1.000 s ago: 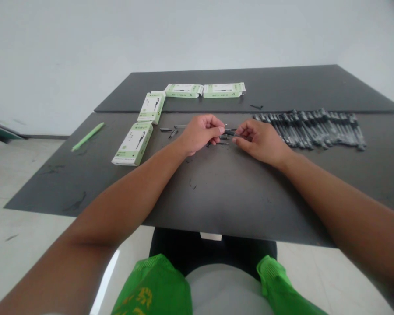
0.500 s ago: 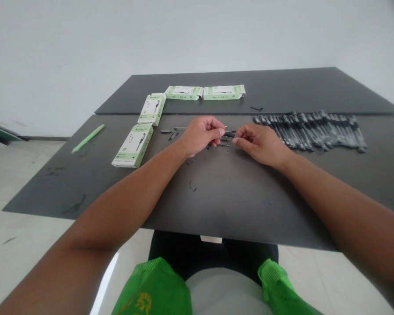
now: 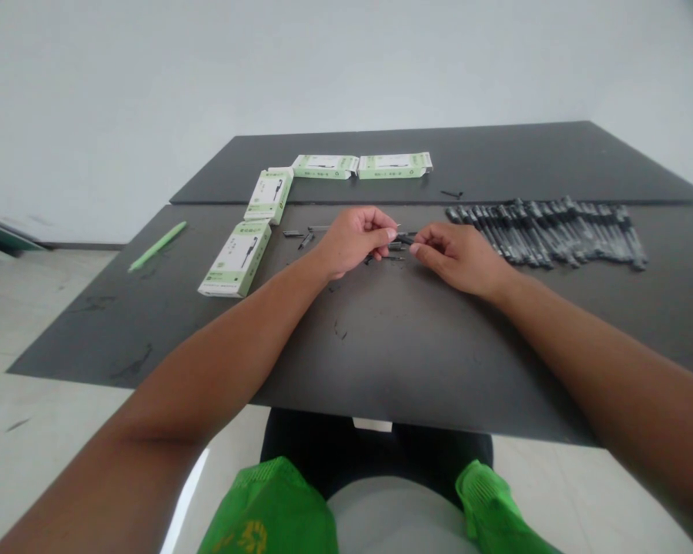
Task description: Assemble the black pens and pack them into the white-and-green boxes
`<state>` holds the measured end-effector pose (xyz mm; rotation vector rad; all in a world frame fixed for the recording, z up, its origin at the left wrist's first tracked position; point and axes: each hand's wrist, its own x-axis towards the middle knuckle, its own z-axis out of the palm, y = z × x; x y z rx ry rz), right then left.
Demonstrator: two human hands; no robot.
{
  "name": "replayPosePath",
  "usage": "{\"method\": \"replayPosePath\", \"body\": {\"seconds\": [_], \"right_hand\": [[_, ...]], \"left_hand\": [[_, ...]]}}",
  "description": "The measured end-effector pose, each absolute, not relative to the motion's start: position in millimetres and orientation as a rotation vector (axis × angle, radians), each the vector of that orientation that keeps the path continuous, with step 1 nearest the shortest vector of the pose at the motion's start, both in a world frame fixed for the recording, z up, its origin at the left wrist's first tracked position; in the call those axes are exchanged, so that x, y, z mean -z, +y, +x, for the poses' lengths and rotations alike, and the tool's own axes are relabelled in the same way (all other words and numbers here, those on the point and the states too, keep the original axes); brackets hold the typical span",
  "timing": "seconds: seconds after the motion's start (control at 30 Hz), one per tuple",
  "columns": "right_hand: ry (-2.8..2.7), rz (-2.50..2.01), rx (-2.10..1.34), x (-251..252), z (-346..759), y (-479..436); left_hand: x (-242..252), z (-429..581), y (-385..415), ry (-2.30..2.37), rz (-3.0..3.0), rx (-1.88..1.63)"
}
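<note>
My left hand (image 3: 358,242) is closed, its thumb and index finger pinching small pen parts over the middle of the table. A black pen part (image 3: 405,238) spans the gap to my right hand (image 3: 465,255), whose thumb and fingertips are also pinched on it. The exact piece in each hand is partly hidden by the fingers. Loose pen parts (image 3: 393,258) lie on the table just below the fingertips. More dark and clear pieces (image 3: 305,240) rest left of my left hand. Right of my right hand, many black-and-clear pens (image 3: 554,231) lie side by side in a row.
Green-and-white pen boxes (image 3: 235,258) form an angled line at the left and back of the dark table (image 3: 381,346). A light green pen (image 3: 158,246) lies at far left. A small black piece (image 3: 451,194) sits near the table seam.
The camera view has shifted very slightly. Both hands keep almost the same pinch and position, with the black pen part still between them.
</note>
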<state>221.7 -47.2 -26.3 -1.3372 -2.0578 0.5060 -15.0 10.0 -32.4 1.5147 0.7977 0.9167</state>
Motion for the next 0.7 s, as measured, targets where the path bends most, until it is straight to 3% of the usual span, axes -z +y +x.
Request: {"method": "replayPosePath", "body": {"seconds": [0.4,0.7], "right_hand": [[-1.930,-1.336,-0.473,26.6,221.9,-45.8],[-1.892,-1.385,-0.459,29.8,224.3,-43.1]], "left_hand": [[14.1,-36.0,35.6,0.982,1.403,-1.191],[26.1,-44.3,43.4,1.185,1.880,-1.133]]}}
